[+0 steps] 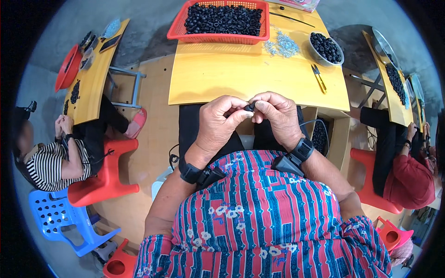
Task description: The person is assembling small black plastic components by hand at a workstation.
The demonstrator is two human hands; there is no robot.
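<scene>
Just off the table's near edge, my two hands meet in front of my body. A small black rounded part point(250, 106) is pinched between them; its exact kind is too small to make out. My left hand point(223, 119) grips it from the left with thumb and forefinger. From the other side my right hand point(278, 115) closes its thumb and fingers on the same part. On the yellow table point(222, 69) beyond them lie small yellow-handled thread snips point(319, 79), a pile of small clear pieces point(283, 45) and a red basket point(218, 39) full of black ring-like parts.
A clear bowl point(326, 48) of black parts stands at the table's right edge. A thin black strip point(292, 19) lies at the back. Co-workers sit at side tables left and right. A box of black parts point(320, 136) sits under the table.
</scene>
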